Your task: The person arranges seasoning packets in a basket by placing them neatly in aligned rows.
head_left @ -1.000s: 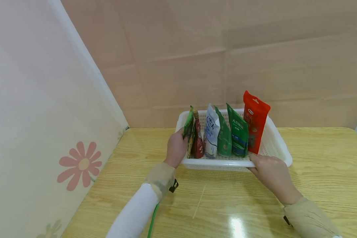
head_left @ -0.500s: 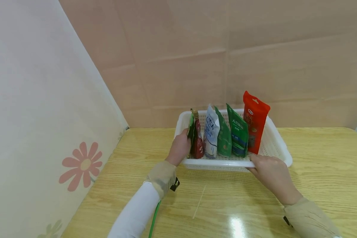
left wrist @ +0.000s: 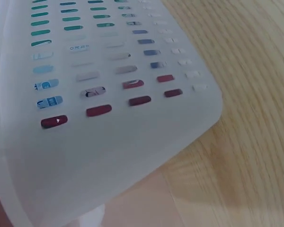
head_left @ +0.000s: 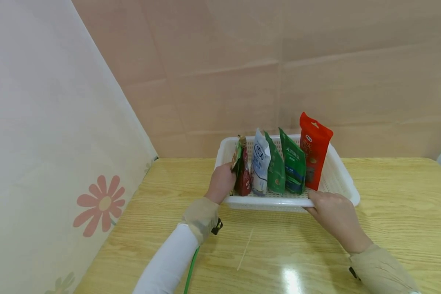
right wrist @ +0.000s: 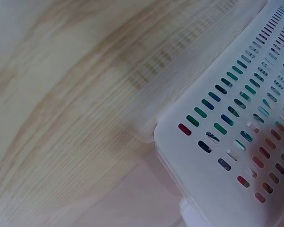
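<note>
A white plastic basket (head_left: 268,201) with slotted walls stands on the wooden table. My left hand (head_left: 220,182) reaches over its left side and holds a narrow green packet (head_left: 237,160), its fingertips hidden. Beside that packet stands a dark red bottle-shaped pack (head_left: 245,177) with a gold cap. Further right are a white-and-blue bag (head_left: 260,163), a green bag (head_left: 276,171), another green bag (head_left: 295,163) and a tall red bag (head_left: 314,151). My right hand (head_left: 332,210) grips the front rim. Both wrist views show mostly basket wall (left wrist: 104,151), with no clear fingers.
The wooden table (head_left: 279,253) runs to a brown-papered back wall (head_left: 242,81). On the left rises a pale wall with a pink flower print (head_left: 103,204). A green cable (head_left: 191,269) trails beside the left sleeve.
My left hand has shifted slightly right and lowered the green packet, which now stands close against the dark red pack. The right hand has stayed on the rim.
</note>
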Tool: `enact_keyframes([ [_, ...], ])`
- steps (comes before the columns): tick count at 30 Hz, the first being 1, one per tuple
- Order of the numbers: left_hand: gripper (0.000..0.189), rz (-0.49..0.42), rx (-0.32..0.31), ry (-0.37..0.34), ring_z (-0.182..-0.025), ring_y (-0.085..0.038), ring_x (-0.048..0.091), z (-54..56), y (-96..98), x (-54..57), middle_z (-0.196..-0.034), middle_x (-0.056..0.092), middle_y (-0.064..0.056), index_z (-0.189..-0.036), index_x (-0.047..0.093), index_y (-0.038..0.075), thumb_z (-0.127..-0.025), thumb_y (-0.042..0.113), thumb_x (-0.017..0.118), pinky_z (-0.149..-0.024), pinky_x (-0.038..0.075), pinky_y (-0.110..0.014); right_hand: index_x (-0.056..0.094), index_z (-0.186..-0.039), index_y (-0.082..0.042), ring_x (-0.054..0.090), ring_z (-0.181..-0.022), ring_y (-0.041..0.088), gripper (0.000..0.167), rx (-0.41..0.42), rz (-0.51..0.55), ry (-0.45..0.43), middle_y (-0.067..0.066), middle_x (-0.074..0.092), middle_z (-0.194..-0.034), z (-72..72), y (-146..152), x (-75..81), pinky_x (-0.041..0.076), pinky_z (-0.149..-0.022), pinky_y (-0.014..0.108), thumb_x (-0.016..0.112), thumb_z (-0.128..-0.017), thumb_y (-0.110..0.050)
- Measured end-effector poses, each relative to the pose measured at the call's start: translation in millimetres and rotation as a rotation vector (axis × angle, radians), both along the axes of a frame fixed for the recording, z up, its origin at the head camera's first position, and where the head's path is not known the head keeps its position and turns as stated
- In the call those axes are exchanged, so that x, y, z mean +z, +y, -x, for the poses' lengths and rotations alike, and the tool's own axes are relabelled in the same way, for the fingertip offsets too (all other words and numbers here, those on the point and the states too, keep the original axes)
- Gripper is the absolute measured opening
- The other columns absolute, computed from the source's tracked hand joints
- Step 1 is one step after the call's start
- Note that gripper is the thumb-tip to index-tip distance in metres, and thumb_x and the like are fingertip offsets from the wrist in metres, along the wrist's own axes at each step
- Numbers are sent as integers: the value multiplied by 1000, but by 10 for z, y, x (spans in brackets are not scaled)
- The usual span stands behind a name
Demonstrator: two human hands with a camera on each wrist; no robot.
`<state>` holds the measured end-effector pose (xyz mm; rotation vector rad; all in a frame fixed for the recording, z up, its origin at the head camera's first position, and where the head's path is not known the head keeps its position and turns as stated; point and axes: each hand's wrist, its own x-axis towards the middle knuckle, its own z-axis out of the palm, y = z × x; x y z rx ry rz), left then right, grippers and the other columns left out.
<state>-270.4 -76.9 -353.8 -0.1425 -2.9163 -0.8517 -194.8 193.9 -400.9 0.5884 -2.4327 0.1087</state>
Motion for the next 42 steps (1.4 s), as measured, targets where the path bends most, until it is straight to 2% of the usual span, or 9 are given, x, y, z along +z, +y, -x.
enact_keyframes([
  [6,41,-7,39,5,-96,-31,69,5,34,-5,-112,70,-17,-128,60,3,-88,-2,52,-77,56,-39,49,-70,-12,41,-46,12,38,-3,-2,-1,-1,49,-53,1,-4,2,34,-42,27,85,-65,-22],
  [9,43,-106,32,-72,-98,-30,68,-8,46,20,-122,65,-18,-132,55,1,-90,-1,49,-75,54,-37,48,-69,-12,39,-45,11,38,1,-2,12,-2,46,-52,0,-1,-1,32,-41,27,85,-65,-23],
  [12,48,-196,29,-185,-73,-23,62,-20,47,50,-134,57,-19,-140,44,0,-92,0,44,-59,46,-30,48,-69,-12,38,-45,11,38,1,0,15,-2,45,-51,-3,0,-2,30,-41,26,84,-65,-23],
  [14,51,-222,32,-241,-70,-19,51,-31,47,67,-139,52,-19,-144,39,1,-93,-1,41,-55,37,-27,49,-70,-12,38,-45,11,38,-2,0,9,-2,45,-51,-4,-1,0,30,-41,26,84,-65,-23],
  [20,50,-246,44,-295,-90,-24,52,-35,46,62,-144,46,-17,-143,38,-1,-93,-3,37,-61,33,-28,50,-71,-12,37,-45,11,36,-12,6,-7,-2,45,-52,0,-1,-8,30,-41,26,84,-66,-25],
  [26,51,-336,27,-345,-74,-22,46,61,13,-41,-144,45,-18,-142,36,-2,-91,-5,34,-59,34,-30,49,-71,-13,37,-45,12,37,-22,6,-19,-2,45,-52,2,-3,-5,30,-42,26,84,-67,-25],
  [31,53,-378,28,-358,-96,-25,51,45,3,-25,-144,42,-21,-143,32,-5,-90,-6,34,-71,39,-32,49,-71,-13,37,-45,11,37,-7,4,-8,-2,44,-52,1,-2,-5,29,-42,26,83,-67,-24],
  [36,57,-472,27,-393,-131,-29,41,-36,19,58,-150,35,-21,-148,24,-4,-91,-7,32,-86,39,-35,49,-71,-12,39,-45,12,35,1,-1,6,-2,46,-52,8,8,-9,30,-41,26,81,-72,-26],
  [42,62,-526,-9,-423,-128,-28,41,-38,-9,42,-154,28,-20,-150,18,-2,-90,-8,32,-77,37,-32,50,-71,-12,38,-44,12,31,9,5,25,-2,46,-51,15,13,-29,28,-41,25,73,-82,-31],
])
